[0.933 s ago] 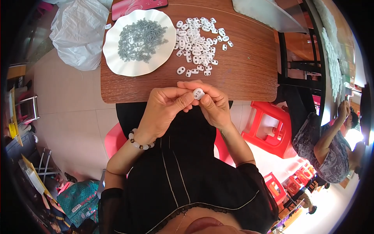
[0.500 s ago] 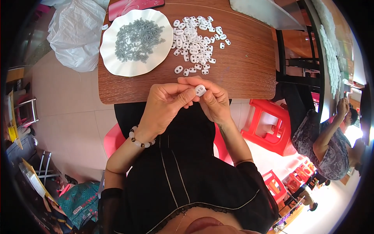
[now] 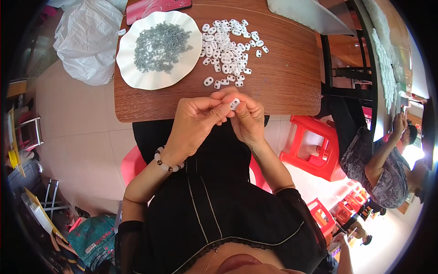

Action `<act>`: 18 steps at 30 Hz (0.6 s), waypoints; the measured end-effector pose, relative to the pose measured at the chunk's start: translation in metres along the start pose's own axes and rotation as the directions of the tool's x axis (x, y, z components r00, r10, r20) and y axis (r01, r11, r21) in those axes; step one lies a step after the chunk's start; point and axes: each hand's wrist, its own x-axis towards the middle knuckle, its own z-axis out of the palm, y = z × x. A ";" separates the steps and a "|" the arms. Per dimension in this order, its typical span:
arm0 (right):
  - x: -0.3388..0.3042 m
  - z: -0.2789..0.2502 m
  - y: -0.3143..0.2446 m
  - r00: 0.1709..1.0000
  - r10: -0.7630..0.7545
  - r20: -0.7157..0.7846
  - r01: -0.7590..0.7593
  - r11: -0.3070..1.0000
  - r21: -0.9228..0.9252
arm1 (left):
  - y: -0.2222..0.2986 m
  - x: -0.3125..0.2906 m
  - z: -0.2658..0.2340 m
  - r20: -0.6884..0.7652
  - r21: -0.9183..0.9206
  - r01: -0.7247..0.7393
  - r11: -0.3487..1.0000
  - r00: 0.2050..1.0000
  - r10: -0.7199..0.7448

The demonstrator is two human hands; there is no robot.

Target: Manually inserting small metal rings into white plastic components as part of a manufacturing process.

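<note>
Just over the table's near edge, a small white two-hole cord lock point(image 3: 234, 104) is pinched between the fingertips of both my hands. My left hand point(image 3: 194, 121), with a beaded bracelet at its wrist, grips it from the left by thumb and forefinger. From the other side, my right hand point(image 3: 248, 122) closes on it, its fingers curled behind. Fingers hide part of the piece. Beyond the hands lies a loose pile of similar white cord locks point(image 3: 226, 58). To its left, a white scalloped plate point(image 3: 126, 57) holds many tiny grey pieces resembling springs point(image 3: 159, 43).
The brown wooden table point(image 3: 287, 77) also bears a pink phone-like case point(image 3: 155, 9) at the back left and a pale panel point(image 3: 305, 13) at the back right. A white plastic bag point(image 3: 86, 45) is left of the table. Red stools point(image 3: 315, 146) and another person point(image 3: 381, 176) are at right.
The cord lock has turned slightly between my fingertips, and its two holes show at a different angle. My right fingers have shifted a little. Another person's arm has appeared at lower right.
</note>
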 end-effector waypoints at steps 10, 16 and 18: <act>0.003 0.004 -0.012 0.994 0.106 0.034 -0.106 0.994 -0.010 | 0.001 0.003 -0.002 -0.027 -0.050 -0.004 0.999 1.000 0.002; 0.008 0.001 -0.020 0.997 0.076 0.024 -0.074 0.996 -0.051 | 0.007 0.008 0.002 -0.009 -0.007 -0.039 0.999 0.999 0.039; 0.010 0.002 -0.023 0.999 0.042 0.023 -0.041 0.997 -0.065 | 0.011 0.010 0.004 0.012 0.009 -0.052 0.999 0.999 0.052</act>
